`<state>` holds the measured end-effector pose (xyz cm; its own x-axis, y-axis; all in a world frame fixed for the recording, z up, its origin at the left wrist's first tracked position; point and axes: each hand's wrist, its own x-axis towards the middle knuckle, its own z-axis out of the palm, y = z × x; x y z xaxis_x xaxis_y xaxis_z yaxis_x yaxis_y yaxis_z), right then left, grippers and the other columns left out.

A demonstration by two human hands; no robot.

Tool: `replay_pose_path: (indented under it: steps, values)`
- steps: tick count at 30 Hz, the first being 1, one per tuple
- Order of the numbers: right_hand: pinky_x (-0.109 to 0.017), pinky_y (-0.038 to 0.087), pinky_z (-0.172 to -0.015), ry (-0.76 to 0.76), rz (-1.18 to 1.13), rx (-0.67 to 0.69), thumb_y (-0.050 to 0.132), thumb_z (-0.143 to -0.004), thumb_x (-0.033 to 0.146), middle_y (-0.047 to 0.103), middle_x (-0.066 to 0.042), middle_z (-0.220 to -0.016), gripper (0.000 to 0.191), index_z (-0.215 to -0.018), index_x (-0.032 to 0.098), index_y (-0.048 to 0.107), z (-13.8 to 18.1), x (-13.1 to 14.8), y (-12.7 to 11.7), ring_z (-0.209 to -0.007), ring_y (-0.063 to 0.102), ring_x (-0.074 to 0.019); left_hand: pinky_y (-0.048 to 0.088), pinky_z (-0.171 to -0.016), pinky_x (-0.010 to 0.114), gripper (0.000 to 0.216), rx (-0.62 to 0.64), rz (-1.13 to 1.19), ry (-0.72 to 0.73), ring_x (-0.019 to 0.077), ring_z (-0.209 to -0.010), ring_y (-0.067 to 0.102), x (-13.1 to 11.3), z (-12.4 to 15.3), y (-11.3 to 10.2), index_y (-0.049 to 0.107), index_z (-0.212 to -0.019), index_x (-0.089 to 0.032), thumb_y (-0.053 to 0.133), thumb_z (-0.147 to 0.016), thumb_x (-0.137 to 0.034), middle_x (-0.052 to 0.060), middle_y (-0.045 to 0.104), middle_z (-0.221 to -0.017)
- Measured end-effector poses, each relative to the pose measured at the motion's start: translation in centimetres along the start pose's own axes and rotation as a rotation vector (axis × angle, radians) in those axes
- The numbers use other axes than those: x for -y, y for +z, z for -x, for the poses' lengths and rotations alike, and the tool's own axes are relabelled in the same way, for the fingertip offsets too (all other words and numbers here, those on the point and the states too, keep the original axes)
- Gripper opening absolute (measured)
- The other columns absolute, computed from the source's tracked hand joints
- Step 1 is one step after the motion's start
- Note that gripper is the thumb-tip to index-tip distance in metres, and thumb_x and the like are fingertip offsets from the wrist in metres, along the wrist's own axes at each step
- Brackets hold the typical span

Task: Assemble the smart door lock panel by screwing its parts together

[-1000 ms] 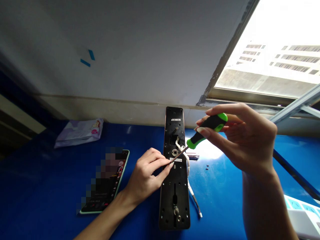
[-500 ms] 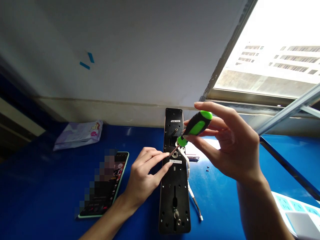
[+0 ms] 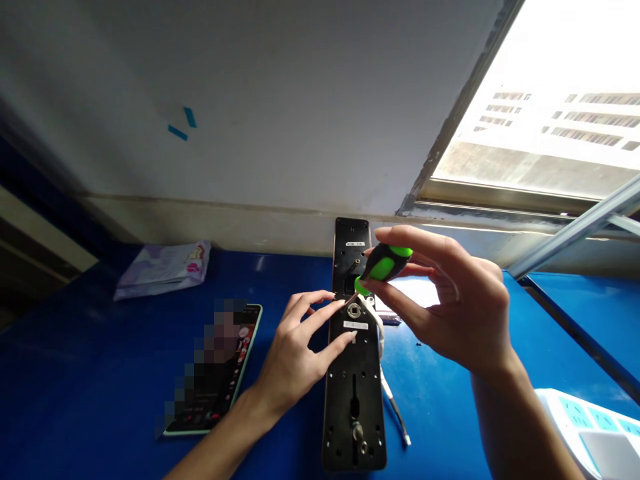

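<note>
A long black plate, resembling the back of a door lock, lies lengthwise on the blue table. My right hand grips a green-and-black screwdriver between thumb and fingers. Its shaft slants down and left to the plate above a round metal fitting; the very tip is hard to see beside my left fingers. My left hand rests on the plate's left side, thumb and fingers spread, fingertips close to the shaft. A white-sleeved cable runs from the plate's middle down its right side.
Left of the plate lies a phone with a lit screen, and behind it a pale packet. A white power strip is at lower right, below a metal frame bar. Small dark pieces lie right of the plate.
The screwdriver handle has tipped lower and to the left with my right hand. My left thumb and fingers have spread wider apart on the plate. The view has shifted slightly.
</note>
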<state>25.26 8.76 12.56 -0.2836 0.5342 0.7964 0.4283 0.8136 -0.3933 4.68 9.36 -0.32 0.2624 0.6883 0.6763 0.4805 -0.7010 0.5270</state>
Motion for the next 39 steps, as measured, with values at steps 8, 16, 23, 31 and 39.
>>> replay_pose_path:
  steps: [8,16,23,31,39]
  values:
    - [-0.035,0.073,-0.085,0.028,-0.001,-0.026,0.083,-0.085,0.01,0.081,-0.001,-0.126,0.064,-0.141,0.035,0.068,0.2,0.2,0.0,-0.101,0.082,-0.0225,0.064,-0.101,0.051,0.044,0.043,-0.015,-0.041,0.0313,-0.12,0.067,0.3,0.2,0.3,0.073,-0.133,-0.024,0.083,-0.09,-0.028,0.012,0.069,-0.133]
    - [-0.03,0.072,-0.086,0.02,0.008,-0.023,0.083,-0.085,0.008,0.08,-0.001,-0.127,0.062,-0.14,0.031,0.068,0.3,0.2,-0.1,-0.1,0.082,-0.0196,0.063,-0.103,0.051,0.041,0.053,-0.004,-0.056,0.0306,-0.12,0.067,0.3,0.3,0.3,0.075,-0.131,-0.024,0.082,-0.09,-0.027,0.011,0.068,-0.133]
    - [-0.023,0.07,-0.087,-0.043,0.039,-0.008,0.083,-0.087,0.008,0.081,0.0,-0.126,0.059,-0.14,0.027,0.066,0.1,0.1,0.2,-0.102,0.08,-0.0153,0.061,-0.107,0.051,0.041,0.094,0.011,-0.105,0.0305,-0.123,0.065,0.3,0.3,0.2,0.074,-0.133,-0.024,0.079,-0.093,-0.03,0.012,0.065,-0.136]
    - [-0.031,0.071,-0.082,-0.1,0.065,0.016,0.086,-0.087,0.016,0.081,-0.003,-0.12,0.056,-0.139,0.029,0.067,0.1,-0.8,0.4,-0.099,0.08,-0.0197,0.058,-0.112,0.049,0.039,0.105,0.084,-0.249,0.0299,-0.127,0.065,0.0,0.3,0.4,0.074,-0.13,-0.028,0.079,-0.091,-0.032,0.009,0.06,-0.143]
    - [-0.043,0.068,-0.096,-0.03,-0.159,0.059,0.072,-0.094,0.005,0.076,-0.007,-0.133,0.058,-0.146,0.03,0.065,-0.2,-0.6,0.1,-0.115,0.076,-0.0249,0.064,-0.094,0.051,0.12,0.418,0.695,-0.799,0.0301,-0.102,0.078,0.6,-0.4,-0.5,0.006,-0.172,-0.031,0.087,-0.083,-0.036,0.011,0.072,-0.121]
